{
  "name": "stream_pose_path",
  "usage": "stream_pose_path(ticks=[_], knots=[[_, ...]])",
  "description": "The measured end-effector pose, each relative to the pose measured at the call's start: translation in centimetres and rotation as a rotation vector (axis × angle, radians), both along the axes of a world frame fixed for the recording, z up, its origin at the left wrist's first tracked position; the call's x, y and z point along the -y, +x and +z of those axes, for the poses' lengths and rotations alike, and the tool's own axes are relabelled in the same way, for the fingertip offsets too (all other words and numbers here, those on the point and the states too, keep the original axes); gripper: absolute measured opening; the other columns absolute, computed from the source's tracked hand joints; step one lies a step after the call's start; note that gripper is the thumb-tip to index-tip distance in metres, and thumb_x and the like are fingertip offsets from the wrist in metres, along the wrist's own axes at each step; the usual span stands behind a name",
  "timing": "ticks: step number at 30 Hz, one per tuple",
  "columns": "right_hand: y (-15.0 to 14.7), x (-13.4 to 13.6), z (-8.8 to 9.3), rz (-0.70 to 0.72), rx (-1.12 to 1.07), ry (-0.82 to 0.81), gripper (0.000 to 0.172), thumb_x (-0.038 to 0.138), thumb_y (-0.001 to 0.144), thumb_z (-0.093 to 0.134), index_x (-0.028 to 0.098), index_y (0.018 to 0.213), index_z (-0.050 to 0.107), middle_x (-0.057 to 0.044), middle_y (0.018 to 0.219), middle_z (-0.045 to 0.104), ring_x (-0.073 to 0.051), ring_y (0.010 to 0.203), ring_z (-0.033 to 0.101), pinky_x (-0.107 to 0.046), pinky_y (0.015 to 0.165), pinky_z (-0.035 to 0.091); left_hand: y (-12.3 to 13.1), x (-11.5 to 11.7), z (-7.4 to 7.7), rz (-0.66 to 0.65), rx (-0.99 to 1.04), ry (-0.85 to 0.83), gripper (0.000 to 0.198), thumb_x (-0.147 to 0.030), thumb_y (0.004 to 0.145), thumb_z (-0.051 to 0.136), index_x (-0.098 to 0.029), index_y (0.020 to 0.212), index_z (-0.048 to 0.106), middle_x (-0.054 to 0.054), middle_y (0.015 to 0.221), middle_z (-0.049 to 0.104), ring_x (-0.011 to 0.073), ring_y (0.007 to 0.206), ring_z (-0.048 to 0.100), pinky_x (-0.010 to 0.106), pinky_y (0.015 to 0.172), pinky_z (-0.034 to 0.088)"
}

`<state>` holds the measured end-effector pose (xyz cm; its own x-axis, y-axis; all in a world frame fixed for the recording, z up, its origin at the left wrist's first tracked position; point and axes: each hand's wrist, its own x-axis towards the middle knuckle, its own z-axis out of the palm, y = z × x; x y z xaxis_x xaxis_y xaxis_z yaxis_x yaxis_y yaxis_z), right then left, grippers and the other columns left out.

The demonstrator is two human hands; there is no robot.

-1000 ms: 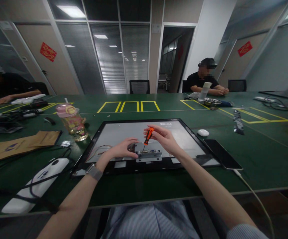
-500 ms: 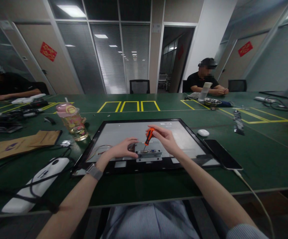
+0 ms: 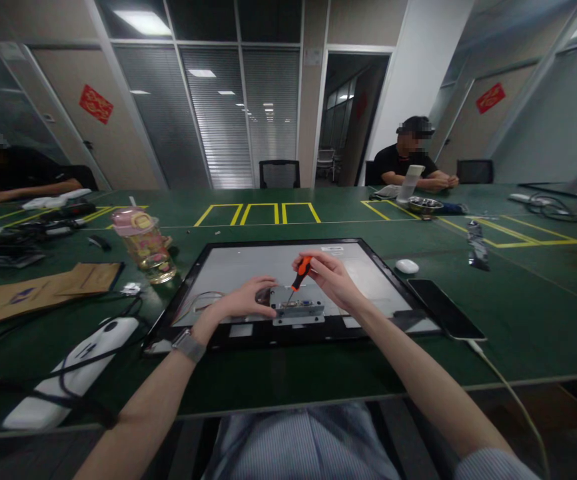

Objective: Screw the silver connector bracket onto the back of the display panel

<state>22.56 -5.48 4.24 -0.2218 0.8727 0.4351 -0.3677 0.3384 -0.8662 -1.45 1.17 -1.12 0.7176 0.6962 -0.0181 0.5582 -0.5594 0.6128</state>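
An orange-and-black screwdriver (image 3: 302,272) is held by its handle in the fingers of my right hand (image 3: 336,279). Its shaft slants down and left to a metal bracket (image 3: 314,311) with a board and connectors; I cannot make out exactly what the tip touches. Curled round the bracket's left end is my left hand (image 3: 243,298), thumb in front and fingers behind. The bracket rests on the near part of a flat display panel (image 3: 238,263) with a black frame, which lies on the green table. Thin wires (image 3: 196,303) run across the panel's left side.
A pink-lided bottle (image 3: 143,243), a paper bag (image 3: 43,290) and a white power strip (image 3: 76,373) with black cables lie left. To the right are a white case (image 3: 407,267) and a phone (image 3: 446,310) on a cable. Two people sit across the table.
The screwdriver's handle has tilted slightly to the right, and my right hand has shifted a little with it. My left hand and the bracket stay in place.
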Motion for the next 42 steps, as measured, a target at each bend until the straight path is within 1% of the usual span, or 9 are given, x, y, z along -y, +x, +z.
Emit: stream_pose_path(ticks=[7, 14, 19, 24, 28, 31, 33, 37, 42], knots=[[0.12, -0.4, -0.57, -0.124, 0.057, 0.038, 0.015, 0.035, 0.079, 0.068, 0.029, 0.092, 0.071, -0.001, 0.087, 0.069, -0.016, 0.087, 0.064, -0.038, 0.093, 0.045, 0.1, 0.15, 0.28, 0.009, -0.01, -0.013, 0.081, -0.057, 0.064, 0.073, -0.025, 0.134, 0.047, 0.008, 0.147, 0.035, 0.029, 0.137, 0.031, 0.043, 0.113, 0.026], [0.09, -0.41, -0.51, -0.127, 0.061, 0.061, 0.02, 0.036, 0.083, 0.062, 0.028, 0.1, 0.07, -0.004, 0.102, 0.069, -0.02, 0.102, 0.062, -0.042, 0.097, 0.043, -0.02, -0.17, -0.12, -0.017, 0.011, 0.017, 0.079, -0.058, 0.065, 0.072, -0.024, 0.133, 0.048, 0.008, 0.147, 0.036, 0.0277, 0.136, 0.033, 0.041, 0.113, 0.027], [0.2, -0.64, -0.98, -0.245, 0.116, 0.113, 0.016, 0.031, 0.08, 0.067, 0.029, 0.095, 0.072, -0.002, 0.1, 0.068, -0.017, 0.096, 0.062, -0.038, 0.093, 0.045, -0.08, -0.12, -0.05, 0.009, -0.008, -0.004, 0.081, -0.058, 0.064, 0.072, -0.026, 0.134, 0.047, 0.008, 0.147, 0.035, 0.0284, 0.136, 0.031, 0.042, 0.113, 0.026], [0.17, -0.41, -0.61, -0.17, 0.094, 0.099, 0.024, 0.033, 0.085, 0.061, 0.03, 0.108, 0.067, -0.003, 0.1, 0.07, -0.018, 0.1, 0.063, -0.042, 0.096, 0.044, -0.08, -0.12, -0.09, -0.01, -0.006, 0.007, 0.08, -0.059, 0.065, 0.071, -0.025, 0.134, 0.047, 0.008, 0.147, 0.035, 0.028, 0.136, 0.031, 0.042, 0.113, 0.026], [0.15, -0.25, -0.46, -0.175, 0.113, 0.09, 0.019, 0.034, 0.083, 0.063, 0.027, 0.099, 0.071, -0.004, 0.106, 0.068, -0.019, 0.102, 0.061, -0.04, 0.096, 0.044, 0.03, 0.02, 0.1, -0.003, -0.018, 0.012, 0.08, -0.059, 0.065, 0.071, -0.025, 0.133, 0.047, 0.008, 0.147, 0.035, 0.0279, 0.137, 0.031, 0.042, 0.113, 0.025], [0.18, -0.23, -0.55, -0.151, 0.099, 0.057, 0.016, 0.034, 0.08, 0.066, 0.028, 0.094, 0.071, -0.003, 0.098, 0.069, -0.017, 0.093, 0.064, -0.039, 0.093, 0.046, 0.09, 0.1, 0.21, 0.01, -0.028, 0.006, 0.08, -0.059, 0.065, 0.071, -0.025, 0.134, 0.047, 0.008, 0.148, 0.034, 0.0282, 0.137, 0.03, 0.042, 0.114, 0.024], [0.16, -0.19, -0.51, -0.11, 0.078, 0.04, 0.019, 0.034, 0.082, 0.065, 0.029, 0.099, 0.07, -0.003, 0.094, 0.071, -0.017, 0.092, 0.065, -0.04, 0.093, 0.046, 0.08, 0.11, 0.21, 0.01, -0.033, 0.01, 0.081, -0.059, 0.065, 0.071, -0.026, 0.134, 0.046, 0.008, 0.148, 0.034, 0.0282, 0.138, 0.029, 0.042, 0.114, 0.023], [0.07, -0.09, -0.27, -0.056, 0.057, 0.036, 0.026, 0.036, 0.085, 0.061, 0.03, 0.11, 0.066, -0.004, 0.103, 0.07, -0.019, 0.103, 0.063, -0.043, 0.098, 0.043, 0.03, 0.1, 0.15, -0.008, -0.029, 0.025, 0.08, -0.059, 0.066, 0.071, -0.025, 0.134, 0.047, 0.008, 0.148, 0.035, 0.0274, 0.137, 0.03, 0.041, 0.114, 0.024], [0.19, -0.32, -0.61, -0.136, 0.101, 0.054, 0.022, 0.037, 0.084, 0.062, 0.027, 0.101, 0.07, -0.004, 0.107, 0.068, -0.019, 0.103, 0.061, -0.042, 0.098, 0.043, 0.04, 0.14, 0.21, -0.001, -0.015, 0.016, 0.08, -0.058, 0.065, 0.071, -0.026, 0.134, 0.047, 0.007, 0.148, 0.035, 0.0277, 0.137, 0.031, 0.04, 0.113, 0.025]])
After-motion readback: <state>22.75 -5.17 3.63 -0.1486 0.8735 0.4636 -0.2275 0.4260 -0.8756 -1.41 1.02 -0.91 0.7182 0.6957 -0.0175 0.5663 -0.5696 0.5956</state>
